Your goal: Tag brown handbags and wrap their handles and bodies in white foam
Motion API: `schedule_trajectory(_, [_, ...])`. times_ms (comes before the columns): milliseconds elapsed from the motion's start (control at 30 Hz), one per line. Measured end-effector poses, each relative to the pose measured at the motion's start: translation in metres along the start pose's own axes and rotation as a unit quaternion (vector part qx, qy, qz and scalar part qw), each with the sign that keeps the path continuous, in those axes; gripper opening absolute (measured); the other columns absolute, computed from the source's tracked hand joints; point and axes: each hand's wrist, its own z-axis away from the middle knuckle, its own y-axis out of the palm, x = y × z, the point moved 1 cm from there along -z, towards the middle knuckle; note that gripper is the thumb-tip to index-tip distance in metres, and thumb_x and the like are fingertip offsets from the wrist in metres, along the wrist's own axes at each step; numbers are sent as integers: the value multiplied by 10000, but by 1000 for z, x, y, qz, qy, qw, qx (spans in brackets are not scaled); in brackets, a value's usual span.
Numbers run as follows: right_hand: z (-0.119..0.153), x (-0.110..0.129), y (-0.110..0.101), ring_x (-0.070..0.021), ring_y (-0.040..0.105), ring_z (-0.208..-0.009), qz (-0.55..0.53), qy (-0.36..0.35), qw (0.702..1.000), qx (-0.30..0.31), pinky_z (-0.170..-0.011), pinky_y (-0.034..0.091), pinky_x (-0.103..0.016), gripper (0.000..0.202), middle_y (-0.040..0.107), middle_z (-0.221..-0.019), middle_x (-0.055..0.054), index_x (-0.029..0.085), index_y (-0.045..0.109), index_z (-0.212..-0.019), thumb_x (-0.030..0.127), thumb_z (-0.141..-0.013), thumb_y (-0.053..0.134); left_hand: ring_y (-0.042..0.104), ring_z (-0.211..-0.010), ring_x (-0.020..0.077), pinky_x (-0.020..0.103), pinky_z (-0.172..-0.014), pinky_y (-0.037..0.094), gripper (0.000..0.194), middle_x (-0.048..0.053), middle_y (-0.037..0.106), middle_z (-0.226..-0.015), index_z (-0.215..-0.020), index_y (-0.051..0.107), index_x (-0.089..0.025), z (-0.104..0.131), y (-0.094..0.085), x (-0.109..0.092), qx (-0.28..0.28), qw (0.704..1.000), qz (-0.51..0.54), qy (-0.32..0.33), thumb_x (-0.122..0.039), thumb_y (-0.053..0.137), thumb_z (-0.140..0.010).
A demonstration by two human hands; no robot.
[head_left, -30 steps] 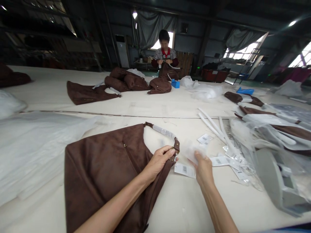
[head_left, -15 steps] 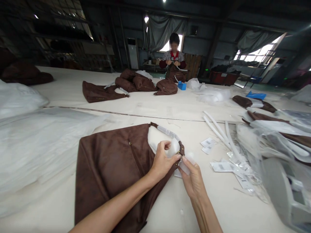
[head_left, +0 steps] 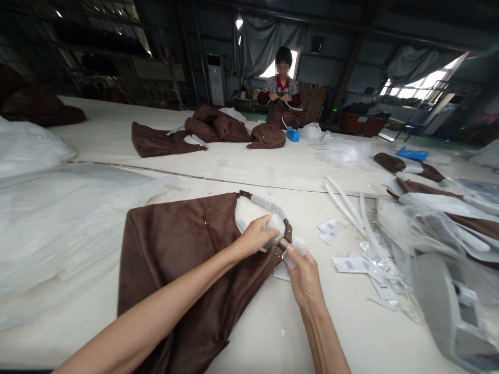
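Pinching thin white wrap [head_left: 276, 224] with the left hand [head_left: 255, 237], thumb close to fingers. Pinching more white wrap with the right hand [head_left: 306, 275], just beside the gold ring [head_left: 281, 238] on the strap [head_left: 288, 231] of a big brown bag [head_left: 183, 244]. Being unable to tell if both bits are one piece. Working on this bag, lying near the table's [head_left: 257, 332] front edge. Seeing white tags [head_left: 351, 265] lying right of the right hand. Seeing more brown bags [head_left: 218, 127] and another person [head_left: 281, 89] at the table's back edge.

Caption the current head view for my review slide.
Left hand and right hand hold thin translucent white wrapping around the brass-coloured ring of a dark brown leather-look handbag.
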Motion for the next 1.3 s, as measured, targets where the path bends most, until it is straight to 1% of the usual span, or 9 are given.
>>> schedule_trajectory(200, [-4,2,-3,-211,695,-857,34,-5,999,-9,-811,533,-340,315,767,-882,-50,182,748,-899,277,-615,847,593,-648,175,255,-592,433,392,57,671,-756,-830,686,-123,-2,-4,-2,98,993,-23,-64,-477,717,-665])
schedule_trajectory(300, [-6,3,-6,-199,687,-819,52,-5,998,-18,-763,532,-320,309,764,-869,-48,179,746,-859,279,-587,855,597,-639,181,262,-601,438,359,52,679,-729,-771,709,-131,-9,-2,-4,122,988,-53,-76,-440,774,-600])
schedule_trajectory(500, [-18,0,-14,-176,624,-605,130,-21,989,-61,-582,485,-305,339,732,-731,-33,150,723,-812,335,-558,852,508,-586,170,248,-564,355,197,-26,527,-499,-507,609,-181,-18,11,1,26,985,-172,-21,-268,786,-507])
schedule_trajectory(667, [-14,4,-11,-166,623,-647,116,-39,992,-40,-582,485,-281,323,724,-782,-20,183,692,-871,346,-626,825,543,-656,191,246,-587,362,140,-15,572,-544,-560,646,-187,-12,12,5,-37,975,-221,11,-282,747,-576])
schedule_trajectory(767, [-6,6,-12,-201,661,-794,33,-19,999,7,-693,526,-318,283,729,-886,-63,177,697,-912,402,-744,731,559,-666,195,242,-570,377,189,-2,615,-610,-636,668,-171,-11,6,12,-43,976,-215,9,-342,738,-595])
schedule_trajectory(900, [-4,0,-13,-212,660,-847,-30,-13,999,25,-760,521,-341,297,725,-940,-78,171,701,-960,356,-735,759,554,-634,175,239,-555,404,261,6,632,-651,-682,650,-155,-14,1,19,-27,981,-190,7,-395,722,-606])
schedule_trajectory(1067, [-8,-19,-4,-124,594,-700,-15,-26,999,-24,-652,461,-238,342,673,-783,17,211,662,-946,345,-684,835,530,-604,158,238,-552,406,298,9,615,-644,-717,643,-143,-14,3,19,0,985,-171,9,-420,700,-622])
schedule_trajectory(1200, [-12,-31,5,-135,560,-708,36,-26,999,-11,-606,420,-234,356,654,-819,-3,189,661,-960,468,-759,752,509,-602,150,234,-554,394,267,5,589,-640,-696,631,-143,-14,2,18,2,985,-172,17,-403,658,-648])
schedule_trajectory(1300, [-16,-37,10,-124,492,-641,54,-59,996,-30,-575,376,-234,362,582,-708,22,173,647,-877,509,-767,727,492,-595,145,228,-547,378,270,-3,562,-622,-669,623,-148,-14,-1,17,-3,982,-185,22,-417,628,-676])
